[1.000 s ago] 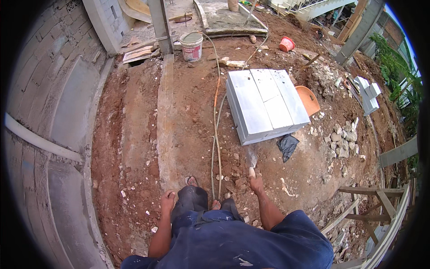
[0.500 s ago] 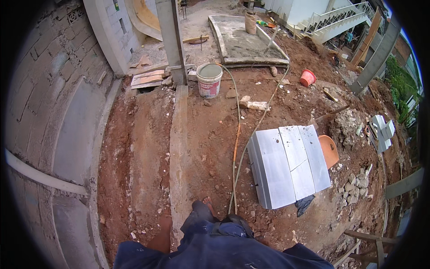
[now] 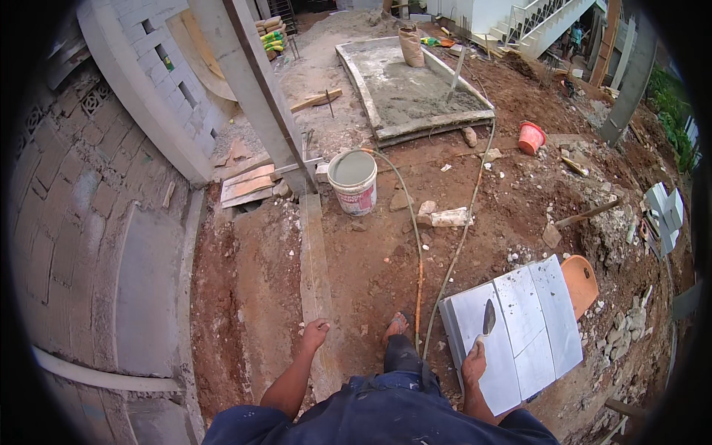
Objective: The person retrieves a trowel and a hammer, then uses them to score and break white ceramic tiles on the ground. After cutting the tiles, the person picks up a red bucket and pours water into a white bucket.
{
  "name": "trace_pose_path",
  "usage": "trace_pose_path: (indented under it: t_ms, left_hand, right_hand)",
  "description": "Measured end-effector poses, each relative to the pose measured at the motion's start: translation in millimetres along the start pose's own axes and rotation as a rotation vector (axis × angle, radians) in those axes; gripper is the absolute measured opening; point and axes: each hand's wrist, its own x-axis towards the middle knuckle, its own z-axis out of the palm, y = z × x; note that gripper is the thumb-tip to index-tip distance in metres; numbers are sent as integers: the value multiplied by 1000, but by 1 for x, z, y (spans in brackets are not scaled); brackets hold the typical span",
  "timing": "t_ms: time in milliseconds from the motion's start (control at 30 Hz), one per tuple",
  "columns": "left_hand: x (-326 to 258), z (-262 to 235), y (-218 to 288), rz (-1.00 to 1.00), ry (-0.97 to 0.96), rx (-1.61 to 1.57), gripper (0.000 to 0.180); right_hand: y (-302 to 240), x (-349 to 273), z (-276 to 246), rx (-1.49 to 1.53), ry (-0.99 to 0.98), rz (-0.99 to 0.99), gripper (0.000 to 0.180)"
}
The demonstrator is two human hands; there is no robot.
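My right hand point(image 3: 475, 363) grips the handle of a small pointed trowel point(image 3: 489, 317). The trowel's dark blade points away from me, above the stack of pale grey blocks point(image 3: 512, 337). My left hand point(image 3: 317, 335) hangs in the air over the narrow concrete strip point(image 3: 314, 259). Its fingers are curled closed and no object shows in them. Farther off, beside the foot of a concrete post, stands a white bucket point(image 3: 354, 194) with grey liquid in it.
A hose point(image 3: 417, 245) loops over the red soil in front of me. An orange basin point(image 3: 579, 285) lies beyond the blocks. Farther away are a red bucket point(image 3: 529, 139), a low mixing bed point(image 3: 382, 135) and a concrete post point(image 3: 259, 89). A block wall point(image 3: 81, 200) runs along the left.
Both hands have come into view, the right one with the trowel. My view has shifted, so the bucket and the blocks appear lower and farther right. The blocks are now partly behind my right hand.
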Motion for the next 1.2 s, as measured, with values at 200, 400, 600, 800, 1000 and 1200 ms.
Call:
trace_pose_path:
  t_ms: [200, 400, 600, 800, 1000, 1200]
  left_hand:
    - [-4, -61, -53, -539, -28, -102, 24]
    - [85, -52, -7, -637, -133, -136, 26]
    - [293, 49, 113, -65, -458, 266, 25]
    - [500, 140, 355, 456, -584, 452, 25]
    - [612, 177, 519, 687, -561, 552, 25]
    - [662, 241, 540, 713, -739, 515, 26]
  right_hand:
    - [-74, 90, 29, -156, -213, 419, 42]
    - [-98, 138, 18, -111, -253, 563, 40]
    - [-181, 189, 10, 14, -144, 788, 35]
    - [-185, 163, 54, 230, 204, 1130, 28]
    - [-230, 167, 69, 303, 257, 1217, 43]
    - [-208, 221, 70, 91, 84, 1267, 43]
